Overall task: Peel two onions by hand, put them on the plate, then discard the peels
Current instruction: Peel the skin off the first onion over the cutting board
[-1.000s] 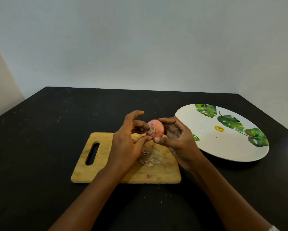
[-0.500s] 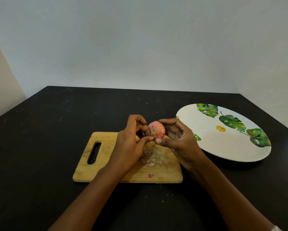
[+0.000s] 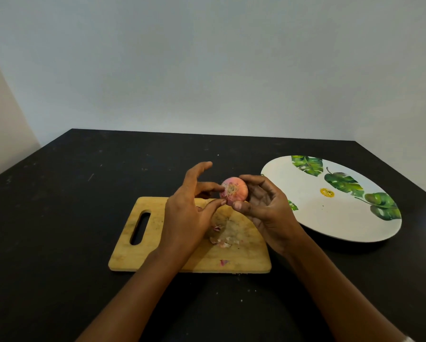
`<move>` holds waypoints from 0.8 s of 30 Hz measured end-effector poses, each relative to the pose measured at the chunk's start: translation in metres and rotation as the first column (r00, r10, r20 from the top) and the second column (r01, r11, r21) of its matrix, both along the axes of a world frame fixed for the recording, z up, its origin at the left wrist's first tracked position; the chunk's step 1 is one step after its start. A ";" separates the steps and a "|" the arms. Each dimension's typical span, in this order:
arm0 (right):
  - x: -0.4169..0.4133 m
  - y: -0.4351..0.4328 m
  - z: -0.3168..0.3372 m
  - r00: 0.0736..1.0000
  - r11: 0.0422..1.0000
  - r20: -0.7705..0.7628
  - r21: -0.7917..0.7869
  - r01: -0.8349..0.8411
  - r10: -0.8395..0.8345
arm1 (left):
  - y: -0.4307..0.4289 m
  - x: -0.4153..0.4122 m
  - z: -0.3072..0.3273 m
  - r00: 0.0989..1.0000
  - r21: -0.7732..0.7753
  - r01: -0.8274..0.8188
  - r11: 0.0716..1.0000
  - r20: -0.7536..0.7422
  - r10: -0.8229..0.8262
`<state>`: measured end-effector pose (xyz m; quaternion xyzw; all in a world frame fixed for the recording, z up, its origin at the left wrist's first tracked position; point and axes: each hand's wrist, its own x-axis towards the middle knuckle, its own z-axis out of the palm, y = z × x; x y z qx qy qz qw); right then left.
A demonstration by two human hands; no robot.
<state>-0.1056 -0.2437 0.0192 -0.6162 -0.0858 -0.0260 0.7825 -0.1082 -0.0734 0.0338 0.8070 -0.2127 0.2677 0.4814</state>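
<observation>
A pink onion [image 3: 234, 191] with its root end facing me sits in my right hand [image 3: 266, 208], whose fingers and thumb curl round it above the wooden cutting board [image 3: 157, 253]. My left hand [image 3: 189, 211] is just left of the onion, its thumb and a fingertip touching the onion's left side and its index finger raised. Loose bits of peel [image 3: 222, 239] lie on the board below the hands. The white plate [image 3: 330, 218] with green leaf prints stands to the right, with nothing on it. A second onion is not in view.
Board and plate rest on a black table [image 3: 59, 218] that meets a pale wall at the back. The plate's left rim lies close behind my right hand. One small pink scrap [image 3: 223, 262] lies near the board's front edge.
My left hand's fingers have uncurled and spread, the index finger lifting off the onion. The onion has turned slightly in my right hand, showing more of its root end.
</observation>
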 end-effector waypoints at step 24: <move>-0.001 -0.001 -0.004 0.998 0.964 0.054 -0.267 -0.007 0.022 | 0.012 0.008 0.006 0.960 0.069 0.149 0.986 -0.248 -0.128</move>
